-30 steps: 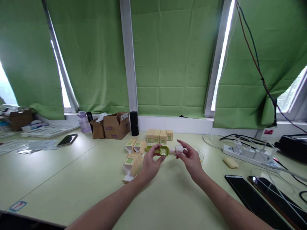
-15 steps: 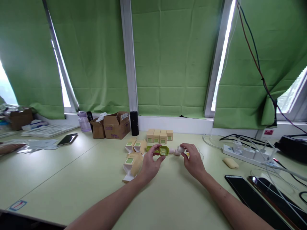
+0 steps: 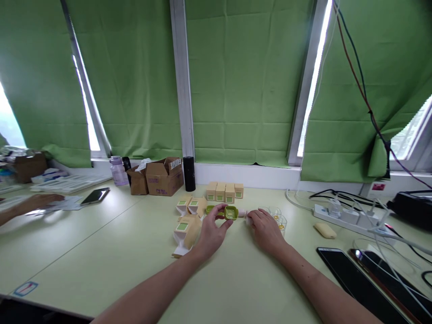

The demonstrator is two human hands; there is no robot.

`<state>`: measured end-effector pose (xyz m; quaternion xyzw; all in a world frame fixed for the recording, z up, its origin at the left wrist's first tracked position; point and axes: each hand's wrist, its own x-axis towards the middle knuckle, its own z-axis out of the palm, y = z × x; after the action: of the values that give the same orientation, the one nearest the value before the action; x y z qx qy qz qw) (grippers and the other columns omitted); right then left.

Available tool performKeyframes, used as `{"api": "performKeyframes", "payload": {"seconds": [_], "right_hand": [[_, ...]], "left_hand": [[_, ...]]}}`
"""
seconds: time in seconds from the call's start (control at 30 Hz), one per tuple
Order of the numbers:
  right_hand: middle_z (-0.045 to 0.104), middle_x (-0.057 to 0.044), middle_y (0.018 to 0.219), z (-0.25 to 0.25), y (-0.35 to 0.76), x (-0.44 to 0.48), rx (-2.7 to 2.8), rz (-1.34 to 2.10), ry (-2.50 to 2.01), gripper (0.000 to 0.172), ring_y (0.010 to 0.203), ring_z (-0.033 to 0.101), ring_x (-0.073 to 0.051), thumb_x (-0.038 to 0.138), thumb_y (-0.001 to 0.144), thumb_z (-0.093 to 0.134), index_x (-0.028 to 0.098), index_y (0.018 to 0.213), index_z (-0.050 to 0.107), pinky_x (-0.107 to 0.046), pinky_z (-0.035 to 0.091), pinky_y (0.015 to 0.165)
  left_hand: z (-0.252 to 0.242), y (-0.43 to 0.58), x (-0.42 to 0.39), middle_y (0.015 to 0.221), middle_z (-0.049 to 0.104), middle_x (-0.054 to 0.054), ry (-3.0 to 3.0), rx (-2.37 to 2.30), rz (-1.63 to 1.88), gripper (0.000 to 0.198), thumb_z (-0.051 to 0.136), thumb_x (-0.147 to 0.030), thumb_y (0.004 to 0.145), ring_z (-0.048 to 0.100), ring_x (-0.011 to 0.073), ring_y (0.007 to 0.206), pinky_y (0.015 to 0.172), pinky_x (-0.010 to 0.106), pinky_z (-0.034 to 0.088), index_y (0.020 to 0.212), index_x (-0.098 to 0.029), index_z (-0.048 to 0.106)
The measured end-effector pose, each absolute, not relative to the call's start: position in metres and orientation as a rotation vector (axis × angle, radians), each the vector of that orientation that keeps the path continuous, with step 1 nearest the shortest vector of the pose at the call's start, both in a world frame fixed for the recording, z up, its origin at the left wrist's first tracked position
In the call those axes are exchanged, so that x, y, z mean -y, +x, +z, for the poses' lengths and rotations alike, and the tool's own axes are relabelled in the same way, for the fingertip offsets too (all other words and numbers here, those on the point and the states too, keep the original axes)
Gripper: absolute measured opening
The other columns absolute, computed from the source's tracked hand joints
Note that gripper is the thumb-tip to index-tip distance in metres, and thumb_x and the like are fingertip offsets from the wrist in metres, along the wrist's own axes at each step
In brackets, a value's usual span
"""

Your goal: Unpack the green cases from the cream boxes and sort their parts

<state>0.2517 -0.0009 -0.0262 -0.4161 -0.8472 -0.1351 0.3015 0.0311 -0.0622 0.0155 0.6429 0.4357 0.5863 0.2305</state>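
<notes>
My left hand (image 3: pixel 215 228) is closed on a small green square case (image 3: pixel 231 213), held by its edge between thumb and fingers, with its hollow side facing me. Another green part (image 3: pixel 209 209) shows behind those fingers. My right hand (image 3: pixel 265 228) is lowered to the table, fingers bent and together over a small whitish piece (image 3: pixel 249 220), mostly hidden. Just left of its fingertips lies a pale pink piece (image 3: pixel 242 213). Clear plastic cups (image 3: pixel 281 221) with gold-coloured bits stand right behind this hand.
Opened small cartons (image 3: pixel 189 229) lie left of my left hand; closed ones (image 3: pixel 220 192) stand in a row behind. Farther left are cardboard boxes (image 3: pixel 164 177), a black bottle (image 3: pixel 189 174) and another person's hand (image 3: pixel 43 201). Phones (image 3: pixel 354 274) and a power strip (image 3: pixel 347 218) lie right.
My right hand has moved down and left, bringing the white round piece to the table, where fingers hide it. The clear cups show more. My left hand stays still; the other person's hand reaches farther in.
</notes>
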Motion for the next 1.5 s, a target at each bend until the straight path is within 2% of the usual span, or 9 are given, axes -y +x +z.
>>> {"api": "performKeyframes", "payload": {"seconds": [0.27,0.43,0.9,1.1,1.3,1.5], "right_hand": [[0.071,-0.009,0.116,-0.027,0.255,-0.008,2.266,-0.336,-1.125,0.046,0.106,0.067,-0.022,-0.004,0.077,0.056,0.018,0.116,0.062,-0.045,0.032,0.124],[0.068,-0.012,0.117,-0.028,0.255,-0.011,2.255,-0.372,-1.145,0.045,0.11,0.066,-0.024,-0.004,0.077,0.056,0.016,0.117,0.063,-0.044,0.033,0.124],[0.069,-0.012,0.123,-0.036,0.258,-0.017,2.254,-0.445,-1.107,0.064,0.114,0.067,-0.025,-0.01,0.066,0.049,0.017,0.123,0.06,-0.049,0.039,0.122],[0.07,-0.013,0.121,-0.036,0.258,-0.016,2.262,-0.439,-1.117,0.056,0.116,0.067,-0.025,-0.009,0.068,0.05,0.017,0.116,0.062,-0.051,0.038,0.122],[0.069,-0.015,0.124,-0.033,0.257,-0.012,2.229,-0.426,-1.104,0.057,0.127,0.062,-0.028,-0.008,0.07,0.051,0.014,0.122,0.061,-0.052,0.037,0.123],[0.07,-0.013,0.122,-0.02,0.253,-0.002,2.084,-0.434,-0.974,0.048,0.128,0.06,-0.028,-0.003,0.082,0.046,0.018,0.121,0.063,-0.055,0.041,0.119]], "left_hand": [[0.016,0.031,0.062,0.121,0.072,0.008,1.775,-1.195,1.616,0.04,0.072,-0.021,0.083,0.068,0.0231,0.107,0.095,0.04,0.056,0.123,-0.023,0.065],[0.016,0.031,0.062,0.122,0.072,0.008,1.766,-1.197,1.607,0.041,0.072,-0.022,0.082,0.068,0.0227,0.106,0.095,0.039,0.055,0.123,-0.023,0.065],[0.018,0.032,0.064,0.12,0.073,0.008,1.77,-1.173,1.619,0.04,0.072,-0.02,0.083,0.068,0.0228,0.109,0.096,0.039,0.055,0.122,-0.022,0.066],[0.017,0.032,0.063,0.122,0.072,0.009,1.768,-1.186,1.609,0.04,0.072,-0.022,0.084,0.069,0.0233,0.108,0.095,0.04,0.055,0.123,-0.022,0.065],[0.017,0.032,0.064,0.124,0.071,0.009,1.764,-1.167,1.602,0.041,0.072,-0.021,0.083,0.068,0.0236,0.109,0.098,0.041,0.055,0.123,-0.021,0.064],[0.017,0.032,0.065,0.122,0.07,0.009,1.776,-1.103,1.624,0.041,0.073,-0.018,0.082,0.067,0.0234,0.11,0.1,0.041,0.054,0.122,-0.022,0.064]]}}
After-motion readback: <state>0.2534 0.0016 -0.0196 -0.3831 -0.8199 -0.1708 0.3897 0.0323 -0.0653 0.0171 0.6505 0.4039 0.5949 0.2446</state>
